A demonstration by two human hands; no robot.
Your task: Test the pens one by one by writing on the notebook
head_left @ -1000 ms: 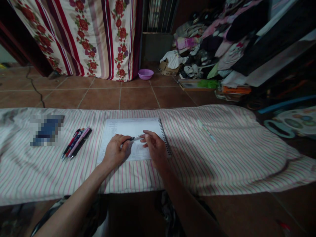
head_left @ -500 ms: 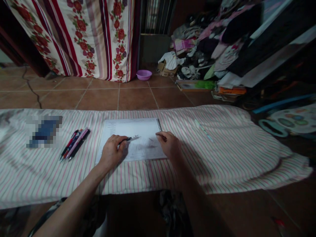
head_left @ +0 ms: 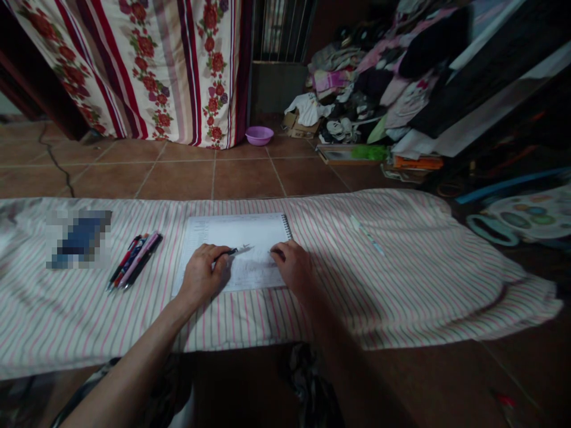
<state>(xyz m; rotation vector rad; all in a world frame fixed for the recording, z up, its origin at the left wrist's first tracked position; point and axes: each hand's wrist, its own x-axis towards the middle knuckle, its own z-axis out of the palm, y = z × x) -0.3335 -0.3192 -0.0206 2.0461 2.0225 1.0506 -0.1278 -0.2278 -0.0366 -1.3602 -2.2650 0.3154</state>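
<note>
A spiral notebook (head_left: 236, 226) lies open on the striped cloth, its wire binding on the right side. My left hand (head_left: 203, 272) rests on the page's left part, fingers closed around a dark pen (head_left: 231, 252) that points right. Just past the pen's tip, a small thin piece (head_left: 245, 246) shows on the paper, too small to make out. My right hand (head_left: 293, 266) is over the page's right side, thumb and fingertips pinched together. Whatever sits in that pinch is too small to name.
Several pens (head_left: 136, 261) lie bunched to the left, beside a blurred blue item (head_left: 80, 238). A pale pen-like stick (head_left: 368, 235) lies on the striped cloth (head_left: 423, 267) at right. Beyond are a purple basin (head_left: 259, 135), a floral curtain (head_left: 178, 71) and heaped clothes (head_left: 375, 83).
My right hand has moved left, from the notebook's binding edge further over the page, still pinched. My left hand has stayed in place with the pen.
</note>
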